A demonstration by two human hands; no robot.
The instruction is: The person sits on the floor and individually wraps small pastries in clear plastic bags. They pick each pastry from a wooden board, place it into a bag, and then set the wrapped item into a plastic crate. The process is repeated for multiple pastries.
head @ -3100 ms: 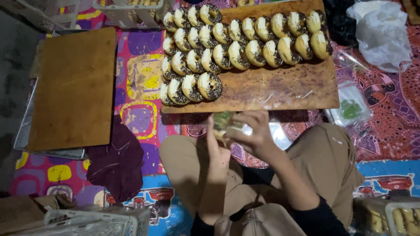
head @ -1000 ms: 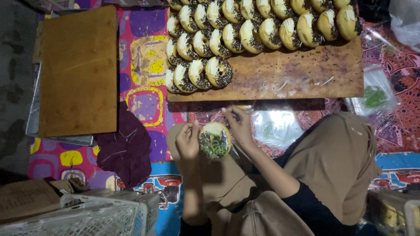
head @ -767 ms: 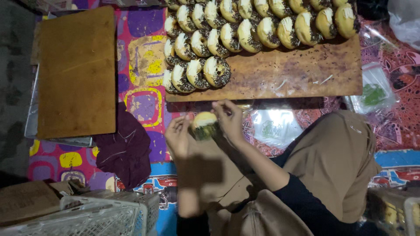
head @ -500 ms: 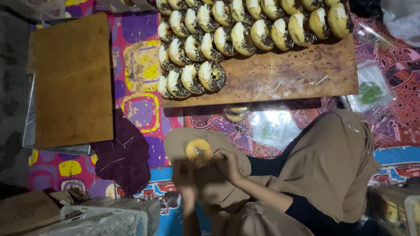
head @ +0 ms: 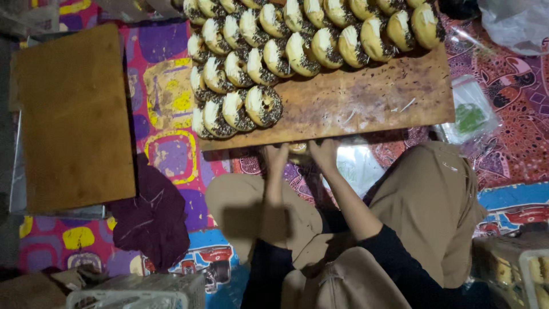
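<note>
A long wooden board [head: 366,97] carries several rows of iced doughnuts [head: 263,106] with dark sprinkles, standing on edge. My left hand [head: 275,158] and my right hand [head: 323,155] are side by side at the board's near edge. Between them they hold a pale doughnut [head: 297,148], mostly hidden by the fingers and the edge's shadow. My knees in tan trousers [head: 434,194] lie to either side below.
A bare wooden board [head: 74,114] lies at the left, with a dark purple cloth [head: 151,223] below it. A clear bag with something green [head: 472,117] and a white plastic bag [head: 514,23] sit at the right. A box of pastries [head: 532,274] is at the bottom right.
Both hands have gone from my lap up to the near edge of the doughnut board, taking the doughnut with them. The camera has tilted slightly.
</note>
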